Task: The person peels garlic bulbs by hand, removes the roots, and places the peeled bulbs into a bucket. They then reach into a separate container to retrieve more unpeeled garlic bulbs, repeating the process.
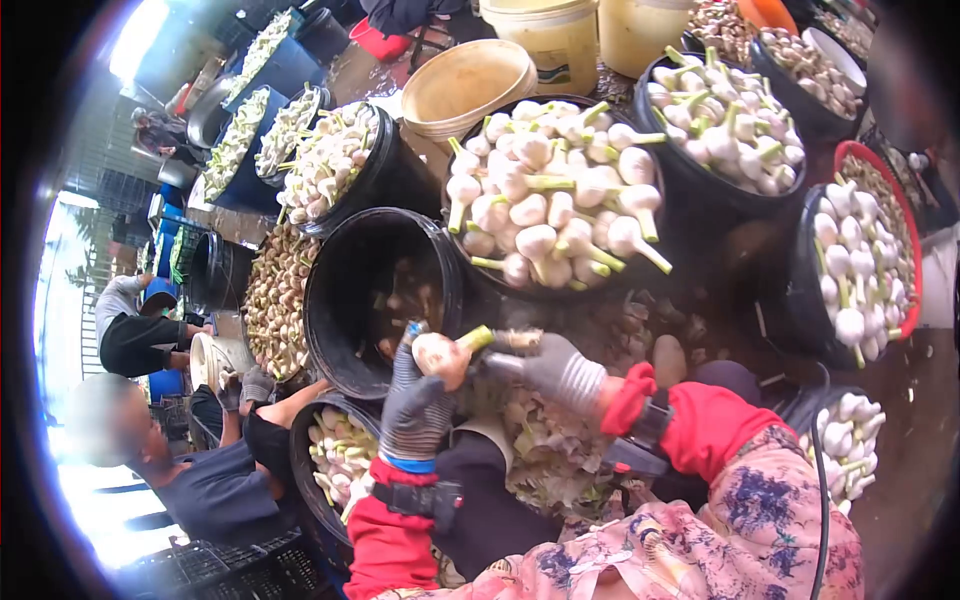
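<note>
My left hand (415, 400), in a grey striped glove, is closed around a garlic bulb (438, 360). The bulb's short green stem points right, toward my other hand. My right hand (562, 374), gloved too, is closed close to the stem's end. A short tan stick-like piece (518, 340) shows at its fingers; I cannot tell what it is. Just beyond my left hand stands a black bucket (325, 300) with some brownish bulbs deep inside. Below my hands, a heap of pale peelings (550, 440) lies by my knees.
Trimmed garlic fills a large tub (550, 200) ahead, another tub (725, 120) behind it and a bucket (855, 265) at right. Untrimmed brownish bulbs (275, 300) lie at left. A co-worker (215, 490) sits close on my left. A dark cable (822, 460) hangs at right.
</note>
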Motion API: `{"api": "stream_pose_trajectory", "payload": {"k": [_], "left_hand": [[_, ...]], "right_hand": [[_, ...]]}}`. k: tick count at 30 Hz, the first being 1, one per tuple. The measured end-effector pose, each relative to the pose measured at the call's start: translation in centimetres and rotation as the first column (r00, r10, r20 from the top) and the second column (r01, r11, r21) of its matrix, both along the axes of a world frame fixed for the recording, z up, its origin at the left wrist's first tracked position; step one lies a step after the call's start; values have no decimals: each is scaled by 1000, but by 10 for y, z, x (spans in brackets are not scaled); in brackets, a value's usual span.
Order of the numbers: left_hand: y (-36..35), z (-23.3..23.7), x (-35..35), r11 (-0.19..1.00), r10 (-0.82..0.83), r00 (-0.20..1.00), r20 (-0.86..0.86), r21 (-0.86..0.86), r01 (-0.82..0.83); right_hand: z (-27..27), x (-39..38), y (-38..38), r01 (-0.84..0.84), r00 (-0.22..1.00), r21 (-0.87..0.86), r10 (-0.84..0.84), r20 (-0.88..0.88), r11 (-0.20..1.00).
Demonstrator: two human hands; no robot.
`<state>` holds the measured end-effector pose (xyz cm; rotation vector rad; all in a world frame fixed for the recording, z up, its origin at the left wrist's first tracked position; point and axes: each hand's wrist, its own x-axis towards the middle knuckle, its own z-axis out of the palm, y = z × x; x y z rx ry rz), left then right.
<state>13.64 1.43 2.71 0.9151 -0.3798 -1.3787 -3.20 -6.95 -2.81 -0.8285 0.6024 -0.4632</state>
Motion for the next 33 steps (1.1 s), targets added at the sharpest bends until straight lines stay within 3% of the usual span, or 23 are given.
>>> {"api": "stream_pose_trajectory", "payload": {"k": [4,5,6,7,8,10,11,12,14,15,16,17,18,19,21,22,24,26,27,28,29,30,33], "left_hand": [[33,-12,-56,991,-40,881,471,130,-24],[42,-10,-67,989,-54,815,577,143,-36],[49,-7,-78,987,-69,734,676,153,-49],[55,-11,-86,993,-52,414,909,92,-79],[59,-14,-100,996,70,187,980,-59,-66],[59,-8,-116,989,149,-172,974,-151,-1],[58,-4,-123,979,203,-295,934,-199,44],[57,-4,-129,978,208,-299,931,-201,57],[59,-9,-137,977,208,-137,968,-212,-17],[60,-1,-145,984,131,413,901,-69,-163],[62,12,-146,981,101,851,515,91,-172],[67,12,-143,987,131,924,360,38,-155],[70,12,-140,989,146,970,194,-21,-145],[71,13,-139,989,150,969,199,-21,-149],[74,13,-139,989,121,861,494,11,-146],[74,8,-138,990,116,861,495,14,-142],[74,-4,-135,994,83,251,965,-65,-83],[74,-7,-137,995,75,303,950,-52,-84],[73,-10,-138,988,125,733,669,-19,-151],[74,-11,-139,980,182,961,209,45,-195],[78,-9,-136,989,142,974,-174,-10,-146],[78,-5,-136,988,149,973,-175,-11,-153],[70,4,-142,963,263,881,-393,48,-266]], "right_hand": [[25,-24,18,41,983,175,-72,171,984],[15,-28,20,41,998,-17,-40,55,999],[6,-33,27,34,998,-24,-33,57,999],[2,-37,30,52,998,-192,-47,34,980],[0,-42,31,73,997,-356,-71,18,932],[7,-48,33,40,996,-421,-72,-59,906],[-3,-44,35,80,976,-481,-166,-138,873],[2,-45,37,109,941,-537,-260,-215,837],[7,-54,34,91,937,-565,-262,-230,820],[9,-58,30,84,974,-557,-186,-130,826],[17,-63,27,71,994,-550,-102,-27,832],[25,-70,25,14,1000,-509,-16,-1,861],[30,-72,25,10,1000,-508,-8,5,861],[33,-74,25,3,999,-503,21,41,864],[30,-71,24,-10,995,-515,60,80,857],[26,-70,24,-6,995,-513,56,82,859],[25,-71,26,-72,991,-659,-20,-131,749],[31,-73,29,-82,984,-680,-51,-173,728],[31,-71,30,-40,991,-639,-51,-123,769],[30,-69,31,-3,996,-590,-49,-73,807],[28,-73,27,-10,999,-728,-29,-41,685],[37,-76,27,13,998,-482,19,61,876],[40,-78,23,-9,994,-463,60,96,886]]}}
